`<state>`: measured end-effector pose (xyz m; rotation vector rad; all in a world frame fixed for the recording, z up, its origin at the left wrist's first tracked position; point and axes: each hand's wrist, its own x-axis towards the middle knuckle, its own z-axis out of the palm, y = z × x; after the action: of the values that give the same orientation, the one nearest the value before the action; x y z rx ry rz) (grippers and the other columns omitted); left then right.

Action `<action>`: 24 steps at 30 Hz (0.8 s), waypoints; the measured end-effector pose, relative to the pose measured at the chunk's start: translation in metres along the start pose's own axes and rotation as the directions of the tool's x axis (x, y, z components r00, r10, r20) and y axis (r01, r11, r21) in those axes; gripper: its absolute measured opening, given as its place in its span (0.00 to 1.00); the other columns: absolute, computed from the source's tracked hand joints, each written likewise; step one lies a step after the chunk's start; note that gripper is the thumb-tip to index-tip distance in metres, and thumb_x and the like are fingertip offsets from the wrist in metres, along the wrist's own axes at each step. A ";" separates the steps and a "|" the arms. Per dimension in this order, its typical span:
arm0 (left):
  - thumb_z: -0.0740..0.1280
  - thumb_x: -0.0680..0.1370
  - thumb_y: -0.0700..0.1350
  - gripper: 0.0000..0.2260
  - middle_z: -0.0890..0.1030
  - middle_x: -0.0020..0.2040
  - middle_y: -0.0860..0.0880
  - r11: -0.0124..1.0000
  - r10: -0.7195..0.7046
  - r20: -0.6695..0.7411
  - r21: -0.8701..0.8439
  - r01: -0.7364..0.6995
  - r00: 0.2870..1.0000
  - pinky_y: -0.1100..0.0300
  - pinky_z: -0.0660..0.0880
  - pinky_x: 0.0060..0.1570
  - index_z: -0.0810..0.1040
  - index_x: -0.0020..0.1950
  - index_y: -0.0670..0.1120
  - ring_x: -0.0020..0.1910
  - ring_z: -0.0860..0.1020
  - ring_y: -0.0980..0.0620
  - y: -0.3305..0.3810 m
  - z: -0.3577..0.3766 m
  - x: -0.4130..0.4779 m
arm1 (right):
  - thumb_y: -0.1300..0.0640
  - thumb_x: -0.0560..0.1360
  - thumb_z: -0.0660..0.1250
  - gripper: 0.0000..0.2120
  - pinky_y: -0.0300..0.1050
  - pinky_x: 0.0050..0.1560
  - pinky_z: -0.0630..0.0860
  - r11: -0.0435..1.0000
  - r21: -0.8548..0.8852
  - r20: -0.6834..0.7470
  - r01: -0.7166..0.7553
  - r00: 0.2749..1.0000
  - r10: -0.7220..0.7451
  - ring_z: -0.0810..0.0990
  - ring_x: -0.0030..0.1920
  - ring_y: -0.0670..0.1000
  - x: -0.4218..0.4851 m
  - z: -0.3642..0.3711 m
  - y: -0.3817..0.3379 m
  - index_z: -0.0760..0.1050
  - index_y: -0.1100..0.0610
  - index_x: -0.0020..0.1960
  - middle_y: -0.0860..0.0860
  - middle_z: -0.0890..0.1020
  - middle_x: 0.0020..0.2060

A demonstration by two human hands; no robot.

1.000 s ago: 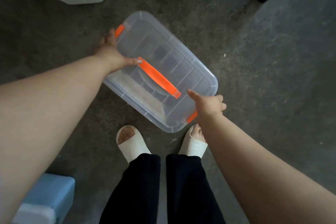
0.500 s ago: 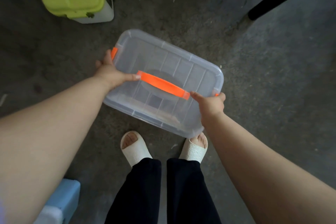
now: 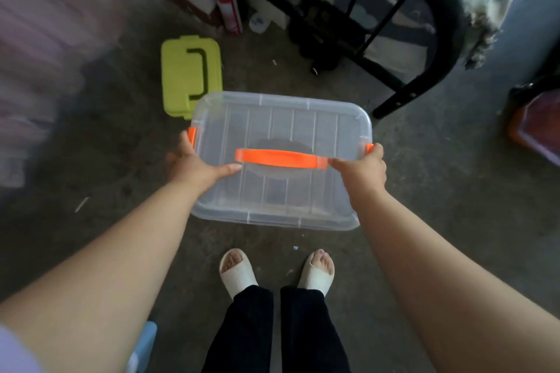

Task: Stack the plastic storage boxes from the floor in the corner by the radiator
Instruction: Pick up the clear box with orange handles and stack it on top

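The clear rectangular plastic storage box (image 3: 281,118), lidded and with an orange carry handle (image 3: 280,158) across its top, sat crosswise between the 2 hands, ahead of the person's feet in white slippers (image 3: 238,274). The left hand (image 3: 194,165) clamped the box's left short end just below an orange latch (image 3: 191,136). Its thumb lay flat on the lid, tip almost at the handle's left end, and its fingers curled round the edge out of sight. The right hand (image 3: 365,169) gripped the right short end likewise, thumb on the lid pointing at the handle's right end, knuckles beside the other orange latch (image 3: 369,149). Whether the base touched the grey concrete floor (image 3: 439,191) could not be told. Past the far left corner lay a storage box with a lime-green lid (image 3: 185,76), its near corner covered by the clear one. A black metal chair frame (image 3: 436,48) stood further right.
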<state>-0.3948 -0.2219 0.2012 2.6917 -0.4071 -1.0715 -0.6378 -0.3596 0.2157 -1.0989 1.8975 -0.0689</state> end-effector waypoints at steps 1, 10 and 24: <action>0.79 0.51 0.64 0.58 0.63 0.68 0.42 1.000 0.002 -0.007 -0.008 -0.002 1.000 0.42 0.69 0.63 0.49 0.73 0.59 0.67 0.67 0.39 0.005 -0.013 -0.011 | 0.48 0.66 0.76 0.42 0.62 0.67 0.68 1.000 -0.005 -0.003 0.015 1.000 -0.015 0.68 0.69 0.61 -0.010 -0.011 -0.011 0.58 0.54 0.73 0.56 0.69 0.68; 0.79 0.53 0.62 0.54 0.70 0.66 0.44 0.984 0.114 -0.067 -0.130 -0.122 0.991 0.41 0.72 0.60 0.55 0.72 0.53 0.63 0.71 0.41 0.056 -0.134 -0.140 | 0.49 0.66 0.72 0.30 0.62 0.63 0.71 0.982 0.086 0.001 0.171 0.985 -0.172 0.74 0.61 0.60 -0.130 -0.132 -0.100 0.66 0.53 0.65 0.54 0.76 0.60; 0.79 0.58 0.60 0.52 0.70 0.67 0.42 0.925 0.260 -0.175 -0.236 -0.297 0.950 0.41 0.72 0.61 0.55 0.73 0.48 0.63 0.72 0.39 0.114 -0.253 -0.309 | 0.56 0.65 0.76 0.26 0.53 0.51 0.77 0.907 0.210 -0.033 0.366 0.929 -0.367 0.78 0.52 0.58 -0.253 -0.290 -0.164 0.72 0.55 0.60 0.54 0.79 0.52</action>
<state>-0.4539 -0.2022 0.6114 2.3698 -0.5621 -0.7873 -0.6928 -0.3839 0.6295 -1.2890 1.6098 -0.4702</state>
